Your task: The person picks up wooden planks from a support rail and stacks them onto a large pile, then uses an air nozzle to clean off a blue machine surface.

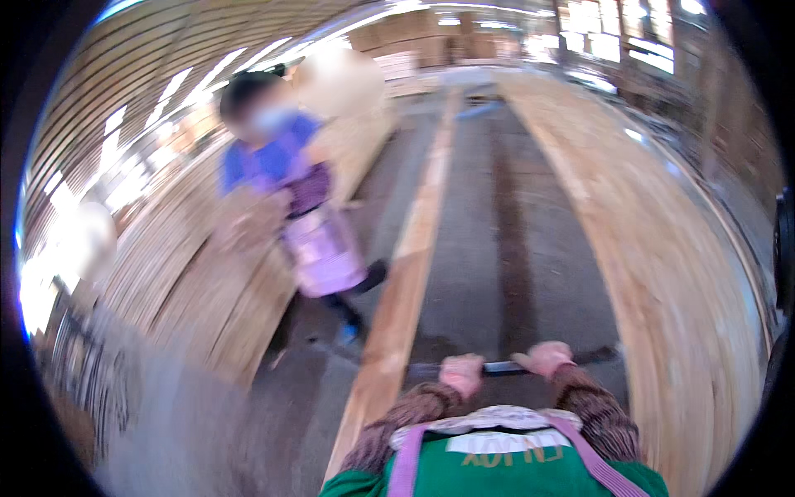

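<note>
Both of my hands are closed around a dark bar with a shiny middle (500, 369), which lies crosswise in front of my body. My left hand (461, 375) grips it a little left of its middle. To the right, my right hand (546, 359) wraps the same bar, with the thumb pointing inward. The bar's outer ends look dark and blurred, and what it is fixed to cannot be made out. Just left of my left hand runs a long, narrow strip of light wood (406, 298), stretching far ahead.
A person (310, 182) in a blue top and purple apron walks at the left, close to a stack of boards (199, 273). Long light boards (638, 248) line the right side. Between them lies grey floor (464, 215) with a dark stripe. Motion blurs the picture.
</note>
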Demonstrator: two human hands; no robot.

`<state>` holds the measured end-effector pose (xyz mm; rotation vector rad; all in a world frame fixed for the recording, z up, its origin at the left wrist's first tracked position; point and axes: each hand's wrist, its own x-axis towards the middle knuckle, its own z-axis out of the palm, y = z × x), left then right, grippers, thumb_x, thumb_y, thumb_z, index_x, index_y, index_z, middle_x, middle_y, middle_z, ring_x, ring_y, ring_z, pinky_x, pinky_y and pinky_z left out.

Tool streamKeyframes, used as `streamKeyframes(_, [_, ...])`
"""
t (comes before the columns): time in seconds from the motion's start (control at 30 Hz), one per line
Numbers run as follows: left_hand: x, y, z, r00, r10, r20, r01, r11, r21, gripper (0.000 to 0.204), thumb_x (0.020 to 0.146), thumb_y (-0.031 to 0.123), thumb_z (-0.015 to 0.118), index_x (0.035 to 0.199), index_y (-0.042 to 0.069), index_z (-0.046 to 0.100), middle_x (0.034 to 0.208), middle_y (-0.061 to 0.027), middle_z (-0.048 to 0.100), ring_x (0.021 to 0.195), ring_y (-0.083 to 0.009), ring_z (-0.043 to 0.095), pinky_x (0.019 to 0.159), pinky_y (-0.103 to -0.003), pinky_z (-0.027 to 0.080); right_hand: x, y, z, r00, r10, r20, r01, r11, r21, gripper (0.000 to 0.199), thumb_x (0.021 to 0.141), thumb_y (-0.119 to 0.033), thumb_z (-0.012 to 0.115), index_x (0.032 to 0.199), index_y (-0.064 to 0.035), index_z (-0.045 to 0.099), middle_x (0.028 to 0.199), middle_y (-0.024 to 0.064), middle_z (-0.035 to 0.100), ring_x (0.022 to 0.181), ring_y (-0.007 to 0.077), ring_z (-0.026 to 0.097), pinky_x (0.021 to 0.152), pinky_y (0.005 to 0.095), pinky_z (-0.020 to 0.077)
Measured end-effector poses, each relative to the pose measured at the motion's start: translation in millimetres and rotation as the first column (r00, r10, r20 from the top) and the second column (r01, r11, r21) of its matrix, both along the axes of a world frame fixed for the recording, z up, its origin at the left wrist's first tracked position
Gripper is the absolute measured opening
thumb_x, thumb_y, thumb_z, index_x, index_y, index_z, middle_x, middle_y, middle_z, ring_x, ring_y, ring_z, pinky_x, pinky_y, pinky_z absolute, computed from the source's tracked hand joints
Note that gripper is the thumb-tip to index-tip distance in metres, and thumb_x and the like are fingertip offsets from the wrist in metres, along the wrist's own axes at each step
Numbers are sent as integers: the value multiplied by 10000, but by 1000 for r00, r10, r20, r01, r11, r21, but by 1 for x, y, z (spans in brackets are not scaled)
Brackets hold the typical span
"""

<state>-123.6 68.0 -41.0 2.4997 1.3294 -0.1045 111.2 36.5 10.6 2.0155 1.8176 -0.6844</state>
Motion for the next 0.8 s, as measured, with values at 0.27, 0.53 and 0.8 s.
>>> streamKeyframes(0.27, [-8,20,-19,964,-20,-264,55,991,124,453,786,507,787,1098,180,754,1149,-106,716,1064,-305,709,882,-465,530,-20,14,18,991,132,20,-130,990,-63,460,1075,-502,396,1317,-268,710,1212,121,737,1207,307,682,915,497,555])
streamKeyframes(0.53, [1,59,-33,952,-129,-279,43,954,-296,589,807,609,761,1167,142,745,1152,-123,758,1102,-327,716,914,-460,566,-23,-8,-12,998,51,38,-59,957,283,485,1059,-497,411,1095,-131,727,1062,103,763,978,291,736,861,440,545])
streamKeyframes(0.8, [2,65,-35,956,-141,-256,30,919,-393,541,833,576,754,1201,180,733,1140,-111,760,1103,-321,715,921,-451,557,-21,-6,-2,998,54,-11,-48,954,297,539,1060,-524,419,1091,-72,712,1024,131,760,973,291,733,900,438,526])
